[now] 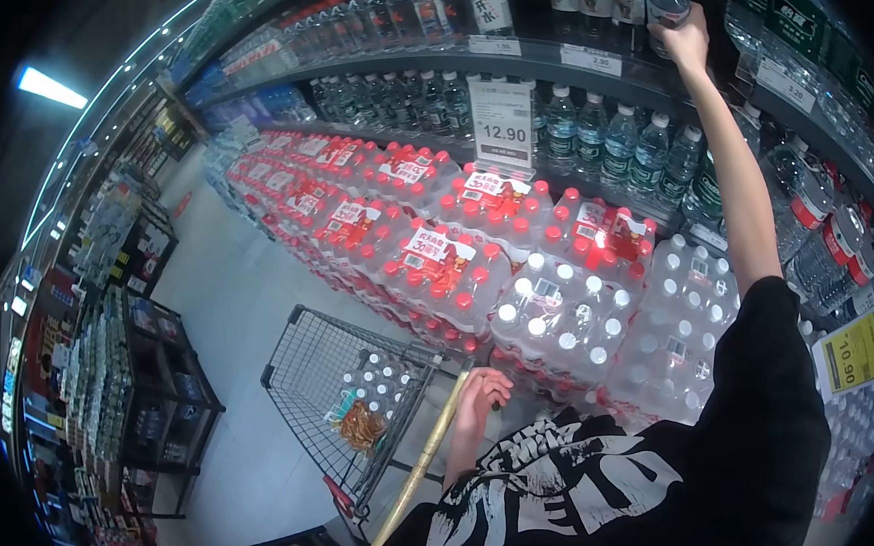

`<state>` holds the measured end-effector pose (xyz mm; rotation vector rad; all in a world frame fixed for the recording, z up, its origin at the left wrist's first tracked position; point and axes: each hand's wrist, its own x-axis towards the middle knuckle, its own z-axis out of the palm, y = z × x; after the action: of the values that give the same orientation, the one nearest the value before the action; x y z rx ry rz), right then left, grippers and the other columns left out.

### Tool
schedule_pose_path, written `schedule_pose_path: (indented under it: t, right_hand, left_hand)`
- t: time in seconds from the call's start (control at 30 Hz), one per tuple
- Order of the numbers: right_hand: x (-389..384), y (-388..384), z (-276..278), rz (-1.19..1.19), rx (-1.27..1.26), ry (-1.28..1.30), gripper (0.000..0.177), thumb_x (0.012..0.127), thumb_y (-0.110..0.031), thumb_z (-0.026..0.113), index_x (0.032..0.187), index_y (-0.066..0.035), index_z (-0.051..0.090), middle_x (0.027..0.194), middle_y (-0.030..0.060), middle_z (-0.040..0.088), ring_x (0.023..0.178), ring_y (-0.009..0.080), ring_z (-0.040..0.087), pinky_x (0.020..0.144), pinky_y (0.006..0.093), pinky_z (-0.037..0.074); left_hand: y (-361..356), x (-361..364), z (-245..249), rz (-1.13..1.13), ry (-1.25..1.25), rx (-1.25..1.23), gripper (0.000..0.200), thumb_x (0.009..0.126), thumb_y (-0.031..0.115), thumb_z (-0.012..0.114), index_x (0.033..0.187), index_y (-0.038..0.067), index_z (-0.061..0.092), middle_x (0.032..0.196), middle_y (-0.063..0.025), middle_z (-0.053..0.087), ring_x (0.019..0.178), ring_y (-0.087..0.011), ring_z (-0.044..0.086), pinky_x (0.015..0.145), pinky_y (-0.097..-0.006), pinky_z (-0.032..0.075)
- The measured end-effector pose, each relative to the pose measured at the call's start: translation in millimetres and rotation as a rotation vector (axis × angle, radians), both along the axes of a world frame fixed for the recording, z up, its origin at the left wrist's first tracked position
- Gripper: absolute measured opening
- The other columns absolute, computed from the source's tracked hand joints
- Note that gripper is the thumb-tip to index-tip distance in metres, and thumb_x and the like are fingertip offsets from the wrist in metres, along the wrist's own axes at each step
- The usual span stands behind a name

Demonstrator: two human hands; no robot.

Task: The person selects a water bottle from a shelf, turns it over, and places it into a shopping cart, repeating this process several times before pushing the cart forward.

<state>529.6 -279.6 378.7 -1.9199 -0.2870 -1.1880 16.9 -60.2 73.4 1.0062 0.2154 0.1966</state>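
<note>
At the upper shelf, my right hand [684, 40] is closed around a clear water bottle [668, 1] with a white cap. The arm is stretched up over the packs of bottled water. My left hand [482, 390] hangs low beside the gold-coloured handle [424, 462] of a shopping cart [304, 381]; its fingers are loosely bent and a little apart, with nothing clearly in them. Inside the cart lie a pack of white-capped bottles [379, 382] and a brown packaged item [362, 428].
Shrink-wrapped packs with red caps [441, 258] and white caps [564, 310] are stacked before the shelves. A 12.90 price sign [503, 127] stands above them. Bottles line the shelf [614, 147] behind. Across the aisle floor [222, 276] is a dark display rack [169, 389].
</note>
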Motion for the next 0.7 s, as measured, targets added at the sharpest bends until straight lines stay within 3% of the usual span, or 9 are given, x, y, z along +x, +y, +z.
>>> schedule_pose_path:
  t: [0.1, 0.23, 0.3, 0.4, 0.43, 0.47, 0.5, 0.57, 0.7]
  right_hand:
    - [-93.6, 22.6, -0.9, 0.076, -0.094, -0.413, 0.056, 0.066, -0.009, 0.076, 0.115, -0.007, 0.05, 0.112, 0.0129, 0.056, 0.101, 0.0312, 0.057, 0.083, 0.0373, 0.047]
    - [-222.8, 69.3, 0.1, 0.152, 0.03, -0.58, 0.059, 0.063, -0.01, 0.081, 0.115, -0.007, 0.051, 0.11, 0.0073, 0.056, 0.097, 0.0217, 0.057, 0.085, 0.0332, 0.045]
    - [-274.1, 92.0, -16.4, 0.343, 0.06, -0.428, 0.061, 0.062, -0.013, 0.083, 0.113, -0.004, 0.051, 0.109, 0.0076, 0.056, 0.097, 0.0193, 0.056, 0.087, 0.0315, 0.044]
    - [-342.4, 133.2, -64.3, 1.154, 0.255, 0.175, 0.073, 0.06, -0.008, 0.082, 0.121, -0.002, 0.041, 0.108, 0.0074, 0.052, 0.105, 0.0168, 0.051, 0.092, 0.0311, 0.038]
    - [-357.0, 147.4, -91.6, 1.257, 0.173, 0.203, 0.078, 0.059, -0.009, 0.081, 0.124, -0.002, 0.038, 0.111, 0.0084, 0.051, 0.107, 0.0175, 0.05, 0.092, 0.0321, 0.039]
    - [-387.4, 163.3, -121.6, 1.289, 0.255, 0.471, 0.083, 0.058, -0.01, 0.082, 0.126, -0.002, 0.035, 0.113, 0.0092, 0.051, 0.105, 0.0183, 0.051, 0.092, 0.0339, 0.041]
    - [-411.4, 178.1, -144.7, 1.334, 0.165, 0.618, 0.086, 0.059, -0.009, 0.081, 0.129, -0.002, 0.031, 0.113, 0.01, 0.051, 0.104, 0.0187, 0.053, 0.09, 0.0351, 0.043]
    - [-476.2, 206.5, -179.2, 1.614, 0.41, 0.847, 0.07, 0.064, -0.005, 0.078, 0.119, -0.002, 0.035, 0.107, 0.0092, 0.052, 0.098, 0.0162, 0.054, 0.086, 0.0325, 0.044]
    - [-571.6, 232.6, -247.0, 1.635, 0.373, 1.307, 0.057, 0.069, -0.011, 0.075, 0.112, -0.003, 0.038, 0.105, 0.0095, 0.052, 0.097, 0.016, 0.053, 0.083, 0.0315, 0.045]
  left_hand:
    - [15.3, -22.7, -0.5, 0.042, 0.005, -0.013, 0.034, 0.095, 0.031, 0.037, 0.103, 0.001, 0.049, 0.092, -0.0137, 0.059, 0.078, -0.017, 0.056, 0.068, -0.0277, 0.043]
    - [28.6, -57.7, 8.3, 0.109, 0.036, -0.027, 0.037, 0.096, 0.034, 0.036, 0.102, 0.001, 0.05, 0.091, -0.0135, 0.06, 0.076, -0.0162, 0.057, 0.067, -0.0265, 0.044]
    - [35.1, -78.2, 12.3, 0.151, 0.01, 0.019, 0.04, 0.095, 0.039, 0.035, 0.103, 0.002, 0.048, 0.091, -0.0147, 0.058, 0.078, -0.0184, 0.055, 0.068, -0.0296, 0.043]
    - [42.7, -112.1, 9.4, 0.222, 0.003, -0.012, 0.04, 0.094, 0.04, 0.036, 0.103, 0.003, 0.048, 0.091, -0.0144, 0.058, 0.078, -0.0183, 0.055, 0.068, -0.0293, 0.043]
    - [46.3, -122.5, 7.5, 0.237, -0.006, -0.034, 0.04, 0.094, 0.04, 0.037, 0.103, 0.003, 0.048, 0.091, -0.0144, 0.058, 0.078, -0.0183, 0.055, 0.068, -0.0292, 0.043]
    - [48.7, -135.4, 5.7, 0.258, -0.013, -0.044, 0.04, 0.093, 0.041, 0.039, 0.103, 0.004, 0.049, 0.091, -0.0139, 0.058, 0.078, -0.0179, 0.055, 0.068, -0.0288, 0.043]
    - [51.2, -146.8, 5.0, 0.3, -0.026, -0.035, 0.04, 0.093, 0.041, 0.039, 0.103, 0.004, 0.049, 0.091, -0.0139, 0.058, 0.078, -0.0179, 0.055, 0.068, -0.0288, 0.043]
    - [49.3, -178.1, 2.8, 0.404, 0.033, -0.026, 0.04, 0.093, 0.042, 0.041, 0.102, 0.004, 0.049, 0.09, -0.0137, 0.058, 0.077, -0.0177, 0.055, 0.067, -0.0292, 0.043]
    - [43.9, -238.5, -5.7, 0.645, 0.051, -0.037, 0.039, 0.092, 0.04, 0.045, 0.105, 0.005, 0.05, 0.097, -0.0079, 0.056, 0.087, -0.0146, 0.053, 0.075, -0.0272, 0.042]
